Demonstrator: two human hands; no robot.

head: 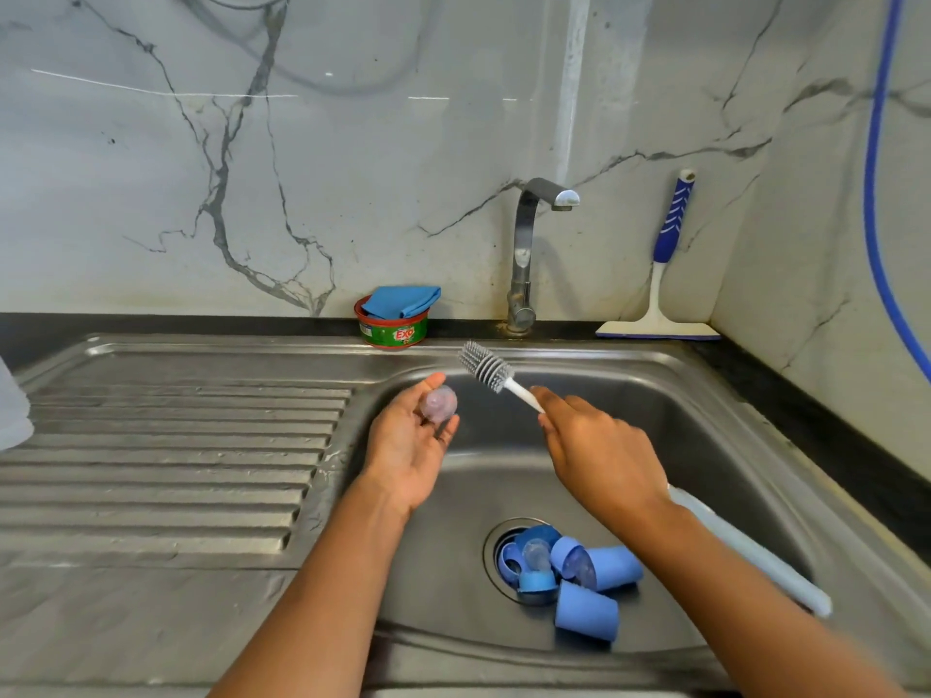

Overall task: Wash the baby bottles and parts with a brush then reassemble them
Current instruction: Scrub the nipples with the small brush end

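Bare left grip (409, 448), bare right grip (602, 448), unsleeved forearms (322, 596)

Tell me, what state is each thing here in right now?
Left hand: pinches clear teat.
Right hand: grips bottle brush, bristles raised.
Tap: no water running.
Blue bottle parts: apart, piled in the sink.
Soap tub: blue cloth lying on top.
Squeegee: leaning against wall.

A home kitchen: a stainless steel sink (705, 420) with ribbed drainboard (166, 445) fills the lower frame. Behind, a faucet (524, 254), a dish soap tub (394, 332) and a squeegee (664, 274) stand against a marble-look wall (352, 168). Baby bottle parts (587, 609) lie in the basin.
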